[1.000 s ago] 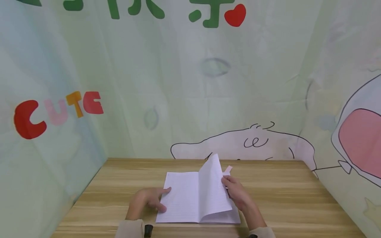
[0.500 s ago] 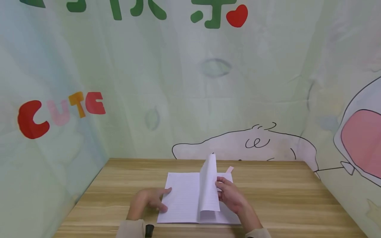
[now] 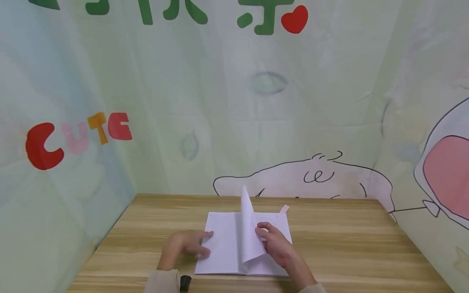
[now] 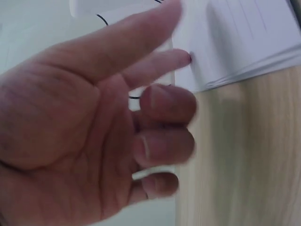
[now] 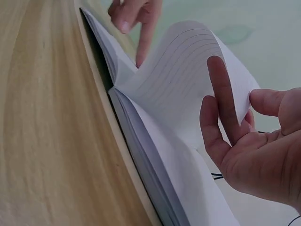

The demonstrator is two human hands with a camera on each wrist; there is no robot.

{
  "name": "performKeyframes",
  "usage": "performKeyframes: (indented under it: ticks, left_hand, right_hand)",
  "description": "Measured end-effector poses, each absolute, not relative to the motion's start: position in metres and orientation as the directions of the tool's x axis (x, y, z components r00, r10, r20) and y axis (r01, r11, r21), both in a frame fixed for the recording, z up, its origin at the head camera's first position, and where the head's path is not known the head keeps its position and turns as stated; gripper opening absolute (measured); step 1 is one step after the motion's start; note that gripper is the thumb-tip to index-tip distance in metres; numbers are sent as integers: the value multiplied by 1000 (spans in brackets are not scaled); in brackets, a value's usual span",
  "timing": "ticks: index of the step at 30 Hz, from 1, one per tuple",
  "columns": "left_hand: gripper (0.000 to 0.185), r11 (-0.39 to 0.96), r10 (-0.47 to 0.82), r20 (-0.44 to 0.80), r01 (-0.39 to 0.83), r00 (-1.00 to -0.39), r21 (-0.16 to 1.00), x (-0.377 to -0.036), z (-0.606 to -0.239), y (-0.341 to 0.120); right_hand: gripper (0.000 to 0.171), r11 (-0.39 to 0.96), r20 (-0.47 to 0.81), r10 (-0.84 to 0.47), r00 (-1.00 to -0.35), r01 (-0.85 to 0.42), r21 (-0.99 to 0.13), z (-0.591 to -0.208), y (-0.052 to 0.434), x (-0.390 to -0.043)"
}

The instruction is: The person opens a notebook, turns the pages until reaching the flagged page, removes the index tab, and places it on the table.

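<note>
Since a second earlier, my right hand [image 3: 277, 245] had carried the lifted page [image 3: 249, 228] leftward, past upright and over the middle of the open notebook [image 3: 223, 244]. That page curved between my thumb and fingers [image 5: 221, 99], which pinched its free edge. The notebook lay flat on the wooden desk [image 3: 348, 244], near its front edge, between my two hands. My left hand [image 3: 183, 246] rested at the notebook's left edge, forefinger stretched onto the left page, other fingers loosely curled, holding nothing. A pale pink tab [image 3: 284, 209] stuck out at the notebook's far right corner.
</note>
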State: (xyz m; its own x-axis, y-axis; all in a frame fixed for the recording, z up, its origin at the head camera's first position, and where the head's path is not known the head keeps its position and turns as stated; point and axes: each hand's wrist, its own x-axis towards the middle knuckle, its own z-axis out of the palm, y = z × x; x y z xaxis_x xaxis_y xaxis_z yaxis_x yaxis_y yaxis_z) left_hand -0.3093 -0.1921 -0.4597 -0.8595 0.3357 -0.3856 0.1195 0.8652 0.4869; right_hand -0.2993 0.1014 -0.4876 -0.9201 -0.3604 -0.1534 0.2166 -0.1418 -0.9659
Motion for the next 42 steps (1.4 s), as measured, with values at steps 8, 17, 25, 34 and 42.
performKeyframes:
  ticks: [8, 17, 25, 34, 42]
  left_hand:
    - [54, 723, 507, -122, 344, -853, 599, -303, -441, -186]
    - [51, 658, 532, 61, 457, -845, 599, -309, -444, -178]
    - [49, 640, 476, 179, 479, -861, 601, -311, -444, -161]
    - [43, 548, 596, 184, 563, -782, 619, -310, -444, -146]
    - [40, 548, 627, 147, 566, -765, 615, -308, -446, -137]
  right_hand:
    - [31, -140, -130, -387, -913, 198, -970, -491, 91, -297]
    - [46, -94, -111, -406, -907, 162, -982, -496, 85, -292]
    - [51, -59, -103, -419, -902, 141, -988, -497, 78, -290]
    - [57, 10, -116, -420, -900, 124, -992, -497, 72, -287]
    - [54, 3, -79, -461, -884, 88, -996, -496, 68, -284]
